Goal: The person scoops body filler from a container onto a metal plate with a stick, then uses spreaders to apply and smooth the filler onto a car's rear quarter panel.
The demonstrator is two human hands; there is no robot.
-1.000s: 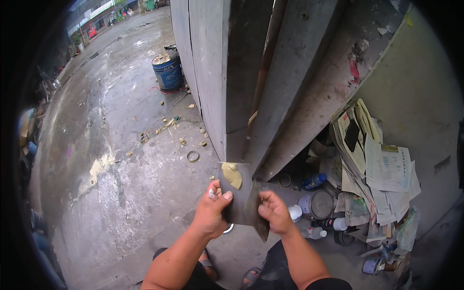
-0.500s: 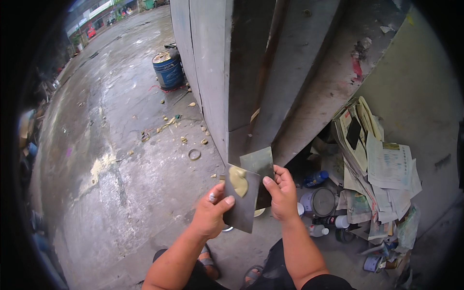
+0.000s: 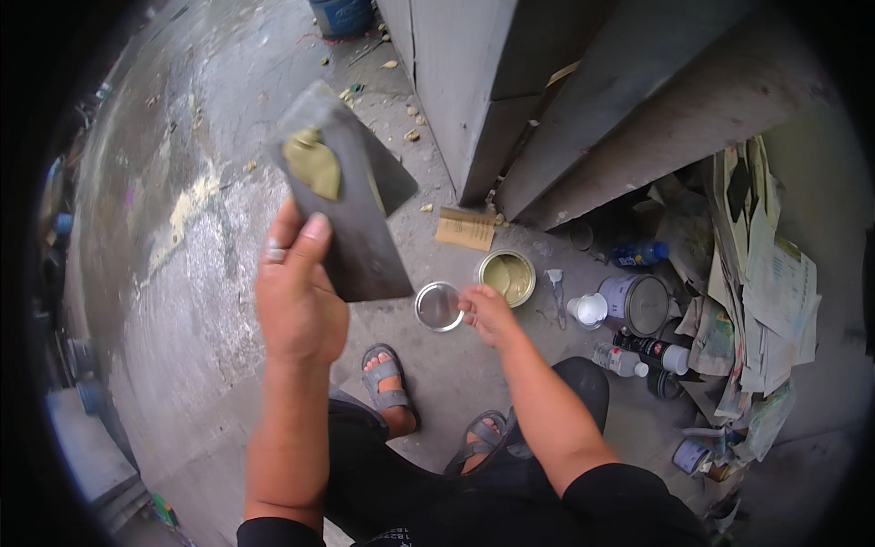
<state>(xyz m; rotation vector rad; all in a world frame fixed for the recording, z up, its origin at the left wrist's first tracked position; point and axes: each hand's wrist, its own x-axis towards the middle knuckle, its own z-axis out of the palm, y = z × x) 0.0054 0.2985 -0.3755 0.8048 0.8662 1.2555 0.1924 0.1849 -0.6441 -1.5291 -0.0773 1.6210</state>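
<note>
My left hand [image 3: 305, 305] is raised and closed around two flat grey metal putty spreaders [image 3: 365, 251], one overlapping the other. A lump of yellowish-green putty [image 3: 314, 164] sits on the front one. Low near the floor, my right hand [image 3: 489, 314] has its fingers curled at the right rim of a round silver can lid [image 3: 436, 308]. The lid appears to lie on the floor. Just right of it stands an open can [image 3: 531, 283] with the same coloured putty inside.
A brown piece of cardboard [image 3: 465, 229] lies by the grey metal post [image 3: 456, 100]. At right are a white cup [image 3: 591, 310], paint tin [image 3: 645, 305], blue bottle [image 3: 640, 252], clear bottle [image 3: 620, 359] and stacked papers [image 3: 775, 283]. A blue drum [image 3: 343, 16] stands far off.
My right hand has let go of its spreader and moved down to the can lid. Both spreaders are now in my left hand, which has moved up and left. The view has tilted downward.
</note>
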